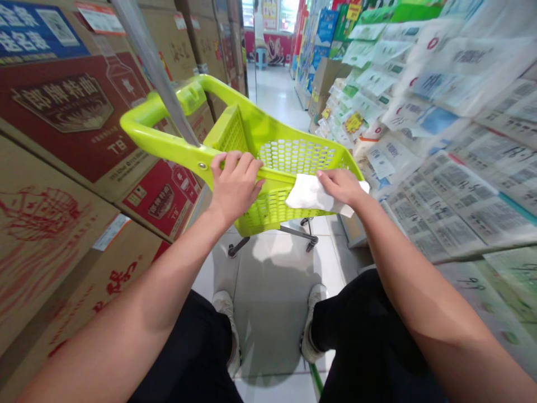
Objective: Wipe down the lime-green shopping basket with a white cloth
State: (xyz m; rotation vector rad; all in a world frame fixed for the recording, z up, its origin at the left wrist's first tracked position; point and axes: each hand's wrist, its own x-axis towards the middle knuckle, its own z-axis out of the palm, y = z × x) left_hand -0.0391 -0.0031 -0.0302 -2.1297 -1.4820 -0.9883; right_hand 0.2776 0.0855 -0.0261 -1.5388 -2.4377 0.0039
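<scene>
A lime green plastic shopping basket on wheels [289, 154] stands on the tiled aisle floor in front of my knees. My left hand [235, 182] is curled over the near rim of the basket, gripping it. My right hand [342, 186] presses a white cloth [310, 195] flat against the same rim, further right, with fingers laid over it. The basket's green handle loop [138, 120] rises to the left, with a grey metal pole [153, 61] running up from it.
Stacked cardboard cartons [62, 140] with red labels wall the left side. Shelves of white packaged goods [444, 129] line the right. The aisle floor [274, 92] runs ahead past the basket. My two shoes [312, 319] rest on the tiles below.
</scene>
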